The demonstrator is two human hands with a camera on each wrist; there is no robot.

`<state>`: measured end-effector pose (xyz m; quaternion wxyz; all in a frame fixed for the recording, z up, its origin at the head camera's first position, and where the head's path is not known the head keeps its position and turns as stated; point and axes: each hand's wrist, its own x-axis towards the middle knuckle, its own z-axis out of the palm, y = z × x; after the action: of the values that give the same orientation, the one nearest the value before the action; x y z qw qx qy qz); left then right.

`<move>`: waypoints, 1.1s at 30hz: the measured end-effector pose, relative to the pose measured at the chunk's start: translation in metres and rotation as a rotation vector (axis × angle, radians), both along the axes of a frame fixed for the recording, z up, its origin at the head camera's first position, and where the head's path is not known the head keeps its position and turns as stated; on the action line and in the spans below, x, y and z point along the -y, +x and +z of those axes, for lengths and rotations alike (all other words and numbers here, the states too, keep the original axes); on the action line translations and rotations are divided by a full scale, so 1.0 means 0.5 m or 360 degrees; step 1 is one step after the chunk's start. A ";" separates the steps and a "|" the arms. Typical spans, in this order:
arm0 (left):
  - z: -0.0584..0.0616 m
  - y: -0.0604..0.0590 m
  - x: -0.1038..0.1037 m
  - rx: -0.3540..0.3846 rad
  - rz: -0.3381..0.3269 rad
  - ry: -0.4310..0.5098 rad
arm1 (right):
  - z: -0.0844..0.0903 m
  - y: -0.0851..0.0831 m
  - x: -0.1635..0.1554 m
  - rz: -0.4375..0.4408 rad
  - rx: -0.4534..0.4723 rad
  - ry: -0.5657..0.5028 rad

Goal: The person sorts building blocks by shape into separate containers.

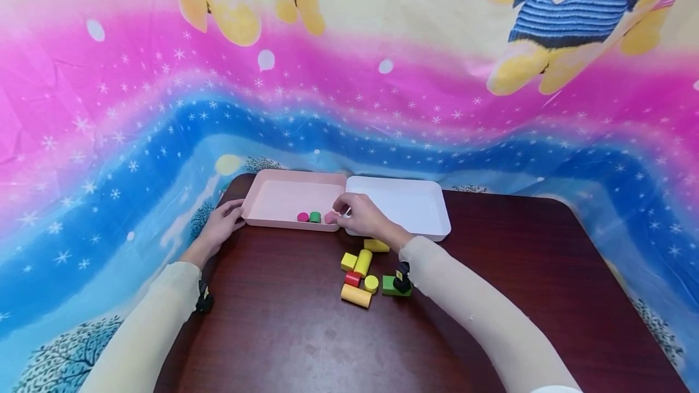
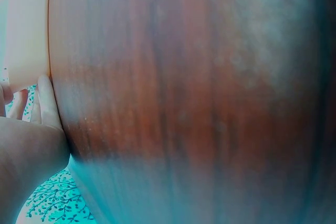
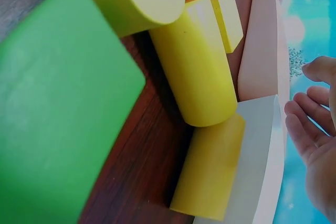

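A pink tray (image 1: 284, 225) lies at the back of the table, its right end against a white tray (image 1: 404, 235). My left hand (image 1: 221, 223) touches the pink tray's left end with nearly straight fingers (image 2: 48, 100). Over the seam between the trays is my right hand (image 1: 363, 217), fingertips right at a pink block (image 1: 330, 217) in the pink tray. In the right wrist view, thumb and fingers (image 3: 299, 124) are spread apart and nothing shows between them. A magenta round block (image 1: 303, 217) and a green cylinder (image 1: 315, 217) sit left of the pink block.
In front of the trays lie several yellow blocks (image 1: 363, 263), a red cylinder (image 1: 352, 278), an orange-yellow cylinder (image 1: 356, 296) and a green block (image 1: 389, 285) partly under the right wrist camera. A patterned cloth (image 1: 327, 120) hangs behind the wooden table (image 1: 273, 320).
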<state>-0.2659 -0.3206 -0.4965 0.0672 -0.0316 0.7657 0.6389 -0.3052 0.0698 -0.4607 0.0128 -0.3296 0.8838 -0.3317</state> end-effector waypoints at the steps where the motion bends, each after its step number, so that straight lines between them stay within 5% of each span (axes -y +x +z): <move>1: -0.009 -0.004 0.003 -0.0006 0.0002 -0.0006 | 0.000 0.000 -0.002 0.0003 -0.0002 0.0005; 5: -0.044 -0.021 0.017 -0.0040 0.0017 -0.0034 | 0.002 0.000 -0.011 0.0025 -0.0026 0.0007; 8: -0.046 -0.021 0.018 -0.0046 0.0019 -0.0036 | 0.003 0.000 -0.018 0.0046 -0.0061 0.0012; 24: -0.022 -0.015 0.013 0.0001 0.0005 0.0018 | 0.045 0.036 -0.065 0.0152 -0.0137 0.0024; 33: -0.036 -0.018 0.010 -0.0032 0.0017 -0.0061 | 0.040 0.067 -0.092 0.0160 -0.0088 -0.0004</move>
<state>-0.2749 -0.3254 -0.5146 0.0555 -0.0307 0.7782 0.6248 -0.2718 0.1158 -0.4406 0.0047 -0.3826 0.8658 -0.3224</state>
